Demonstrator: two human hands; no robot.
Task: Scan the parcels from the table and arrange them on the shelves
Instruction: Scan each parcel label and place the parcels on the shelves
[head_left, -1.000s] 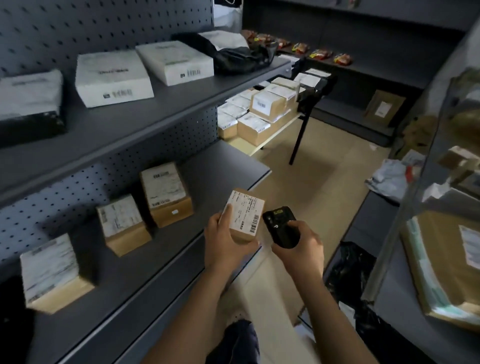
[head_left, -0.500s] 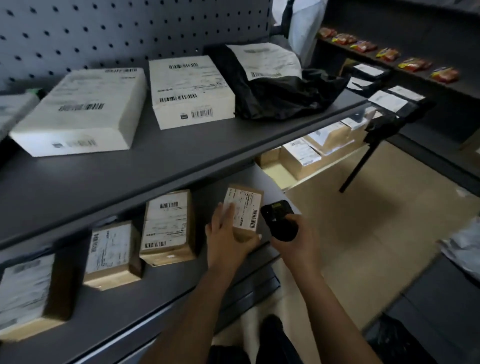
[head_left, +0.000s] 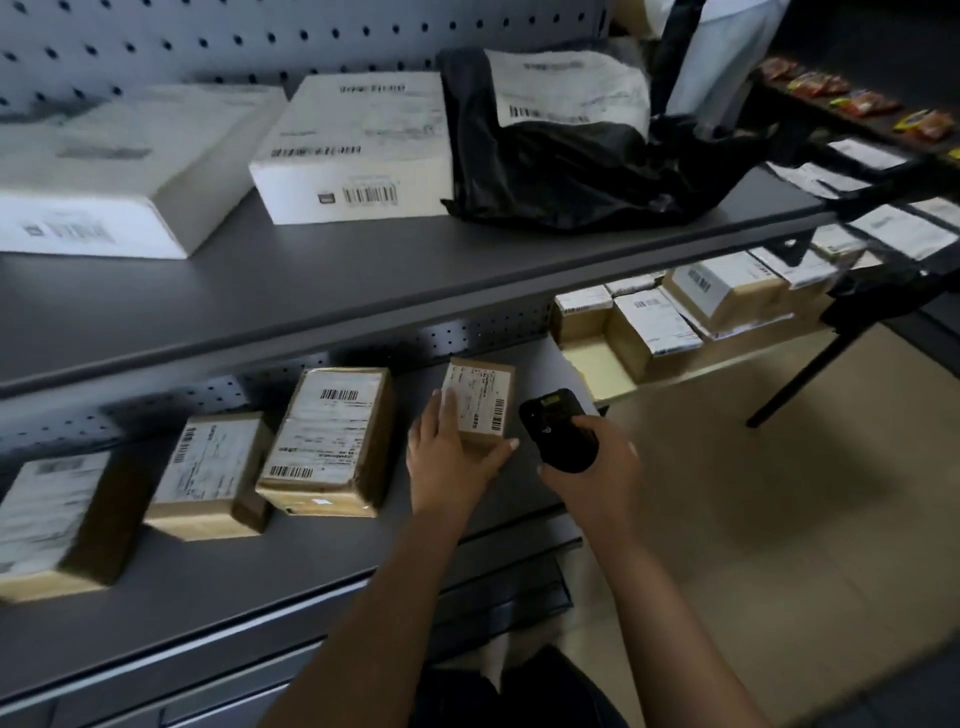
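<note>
A: Head view, shelving bay. The left hand (head_left: 447, 457) holds the small brown parcel (head_left: 480, 402). Its fingers (head_left: 447, 410) lie along the label's left edge and the thumb hooks the near end. The parcel is over the right end of the lower shelf (head_left: 260, 587), label up, just beside a row of three brown parcels (head_left: 330, 436).

B: Why that spot?

A: My read is that it's the next free place in the row. It lies label-up like the others so the barcodes can be read.

B: And the right hand?

A: The right hand (head_left: 592, 467) has its fingers clamped round the black scanner (head_left: 558, 431), whose head points toward the parcel. It is held close, probably so scanning and placing go together.

B: Is the parcel down on the shelf?

A: Can't tell. The palm hides its near edge, and it looks slightly tilted.

B: What else is unclear?

A: The label print is too blurred to read. The scanner screen is illegible and no beam shows, so I can't say whether it has been scanned. The upper shelf (head_left: 363, 280) carries two white boxes (head_left: 358, 145) and a black bag (head_left: 571, 166), and the leftmost box is smeared. The table (head_left: 597, 364) beyond holds more parcels, but the shelf edge cuts them off, so I can't count them.
</note>
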